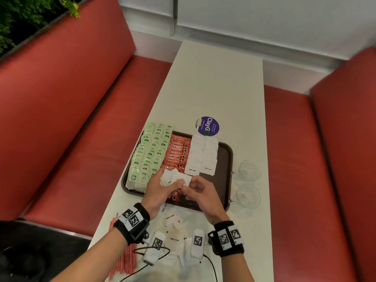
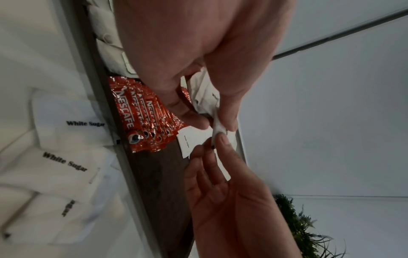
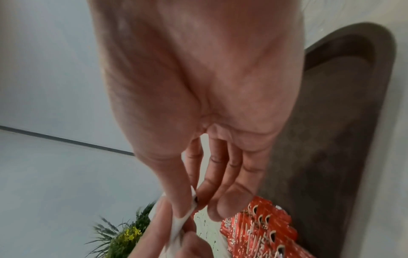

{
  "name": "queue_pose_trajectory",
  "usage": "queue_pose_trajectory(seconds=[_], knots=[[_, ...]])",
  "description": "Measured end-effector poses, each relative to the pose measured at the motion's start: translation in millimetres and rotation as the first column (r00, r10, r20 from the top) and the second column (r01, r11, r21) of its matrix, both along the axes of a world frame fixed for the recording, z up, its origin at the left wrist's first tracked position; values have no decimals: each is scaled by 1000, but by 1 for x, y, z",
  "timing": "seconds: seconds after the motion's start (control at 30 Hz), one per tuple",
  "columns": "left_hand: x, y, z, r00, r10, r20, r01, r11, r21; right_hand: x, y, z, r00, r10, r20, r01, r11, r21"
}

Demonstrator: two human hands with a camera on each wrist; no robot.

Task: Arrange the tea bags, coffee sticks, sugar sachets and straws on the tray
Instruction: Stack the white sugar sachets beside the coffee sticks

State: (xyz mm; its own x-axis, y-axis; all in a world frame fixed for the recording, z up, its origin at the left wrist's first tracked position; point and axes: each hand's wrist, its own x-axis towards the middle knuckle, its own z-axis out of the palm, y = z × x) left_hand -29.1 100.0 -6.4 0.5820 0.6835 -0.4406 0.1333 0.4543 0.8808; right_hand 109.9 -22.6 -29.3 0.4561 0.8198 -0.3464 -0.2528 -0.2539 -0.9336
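Observation:
A dark brown tray [image 1: 224, 159] holds rows of green tea bags [image 1: 149, 153] on its left, red Nescafe coffee sticks [image 1: 178, 153] in the middle and white sugar sachets [image 1: 203, 153] on the right. Above the tray's near part, my left hand [image 1: 162, 185] grips a bunch of sugar sachets [image 1: 173, 177]. My right hand [image 1: 190, 185] pinches the edge of one sachet [image 2: 218, 127] from that bunch between thumb and fingers [image 3: 176, 197]. Loose sugar sachets [image 1: 173, 219] lie on the table before the tray. Red striped straws [image 1: 122, 253] lie at the near left.
Two clear glass cups [image 1: 249, 170] [image 1: 248, 196] stand just right of the tray. A purple round sticker [image 1: 207, 126] sits behind it. Red bench seats [image 1: 81, 129] flank the narrow white table [image 1: 219, 82]. Cables trail from my wrists over the near table edge.

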Motion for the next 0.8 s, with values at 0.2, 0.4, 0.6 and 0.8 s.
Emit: queue_pose_trajectory(seconds=[0.2, 0.4, 0.6, 0.8], knots=[[2, 1, -9, 1000, 8, 23, -5, 993, -115, 15, -8, -15, 973, -191, 132, 204, 974, -97], [-6, 2, -14, 1000, -6, 22, 9, 986, -164, 49, -6, -33, 760, -338, 555, 518, 830, -204], [-6, 0, -9, 999, -14, 39, 20, 987, -157, 61, 6, -52, 774, -187, 605, 459, 824, -333], [-6, 2, -12, 999, -18, 31, 22, 989, -146, 64, 11, -56, 723, -90, 685, 448, 816, -365]])
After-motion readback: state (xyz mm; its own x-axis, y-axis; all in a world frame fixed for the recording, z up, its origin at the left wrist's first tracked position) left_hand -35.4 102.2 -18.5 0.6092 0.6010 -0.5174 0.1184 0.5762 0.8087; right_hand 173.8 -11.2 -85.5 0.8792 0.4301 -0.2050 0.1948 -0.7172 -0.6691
